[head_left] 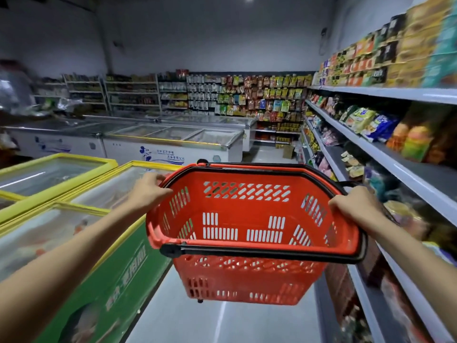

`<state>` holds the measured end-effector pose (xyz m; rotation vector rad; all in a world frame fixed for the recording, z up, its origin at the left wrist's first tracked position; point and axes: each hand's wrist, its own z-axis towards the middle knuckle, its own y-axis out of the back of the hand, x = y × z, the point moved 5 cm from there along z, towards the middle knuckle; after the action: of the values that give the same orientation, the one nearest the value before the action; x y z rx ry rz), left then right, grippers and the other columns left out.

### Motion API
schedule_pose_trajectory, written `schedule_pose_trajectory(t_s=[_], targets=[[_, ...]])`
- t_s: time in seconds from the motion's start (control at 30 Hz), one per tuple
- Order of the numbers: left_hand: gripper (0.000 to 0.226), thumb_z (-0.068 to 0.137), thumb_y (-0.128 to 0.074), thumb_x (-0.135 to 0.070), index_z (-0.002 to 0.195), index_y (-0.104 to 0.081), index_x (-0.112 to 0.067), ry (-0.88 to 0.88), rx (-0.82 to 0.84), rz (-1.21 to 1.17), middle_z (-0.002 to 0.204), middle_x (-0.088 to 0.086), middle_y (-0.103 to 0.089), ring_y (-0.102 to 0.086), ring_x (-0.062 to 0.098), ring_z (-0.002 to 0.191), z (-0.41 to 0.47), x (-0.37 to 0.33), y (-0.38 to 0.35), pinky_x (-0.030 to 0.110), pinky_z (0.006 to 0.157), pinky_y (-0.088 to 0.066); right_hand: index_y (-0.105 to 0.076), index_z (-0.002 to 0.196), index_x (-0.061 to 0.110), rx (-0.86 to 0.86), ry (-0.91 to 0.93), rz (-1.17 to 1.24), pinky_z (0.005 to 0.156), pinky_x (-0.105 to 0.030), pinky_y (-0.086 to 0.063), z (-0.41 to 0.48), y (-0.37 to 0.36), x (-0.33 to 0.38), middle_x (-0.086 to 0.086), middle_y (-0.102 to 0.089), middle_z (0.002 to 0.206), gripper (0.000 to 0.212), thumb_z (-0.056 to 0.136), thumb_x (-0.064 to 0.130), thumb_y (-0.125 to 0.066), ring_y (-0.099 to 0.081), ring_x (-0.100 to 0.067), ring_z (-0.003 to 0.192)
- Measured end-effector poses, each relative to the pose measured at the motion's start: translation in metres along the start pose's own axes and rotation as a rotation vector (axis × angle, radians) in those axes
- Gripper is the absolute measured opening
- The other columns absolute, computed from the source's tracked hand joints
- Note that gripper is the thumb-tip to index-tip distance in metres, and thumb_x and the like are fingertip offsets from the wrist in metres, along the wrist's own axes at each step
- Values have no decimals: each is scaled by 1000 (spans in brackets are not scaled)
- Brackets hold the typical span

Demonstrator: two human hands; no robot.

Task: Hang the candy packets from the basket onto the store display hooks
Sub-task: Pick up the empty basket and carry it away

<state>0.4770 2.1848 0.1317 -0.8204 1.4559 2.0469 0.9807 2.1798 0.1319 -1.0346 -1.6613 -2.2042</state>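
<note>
A red plastic basket (pixel 247 276) with black handles hangs in the air in front of me, over the aisle floor. Its inside shows only bare slotted walls and bottom, with no packets in it. My left hand (pixel 148 189) grips the basket's left rim. My right hand (pixel 356 204) grips the right rim near the black handle. Far ahead, a wall display (pixel 267 97) holds several rows of hanging colourful packets.
Chest freezers with yellow-framed glass lids (pixel 61 194) line the left side, white freezers (pixel 173 142) stand across the middle. Shelves of packaged snacks (pixel 385 149) run along the right. A grey floor aisle (pixel 197 318) runs between freezers and shelves.
</note>
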Motion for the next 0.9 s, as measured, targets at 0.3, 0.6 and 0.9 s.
schedule_pose_trajectory(t_s=[0.3, 0.6, 0.9], targets=[[37, 77, -79, -30, 112, -74, -19, 4, 28, 31, 100, 6, -78, -75, 19, 76, 235, 19, -90, 33, 68, -62, -65, 68, 5, -37, -42, -38, 54, -28, -39, 211, -70, 49, -14, -69, 72, 26, 73, 24, -82, -60, -26, 63], [48, 84, -69, -38, 127, -67, -17, 34, 10, 98, 116, 15, -74, -70, 35, 104, 444, 20, -216, 43, 87, -56, -70, 77, 8, -95, -116, -50, 59, -31, -43, 420, -152, 46, -14, -70, 79, 30, 68, 33, -81, -64, -31, 73], [43, 92, -72, -26, 132, -66, -13, 54, 58, 141, 117, 19, -74, -71, 35, 104, 671, 5, -351, 38, 84, -54, -64, 75, 8, -63, -122, -47, 65, -35, -45, 662, -238, 49, -13, -69, 81, 28, 71, 30, -82, -59, -31, 69]])
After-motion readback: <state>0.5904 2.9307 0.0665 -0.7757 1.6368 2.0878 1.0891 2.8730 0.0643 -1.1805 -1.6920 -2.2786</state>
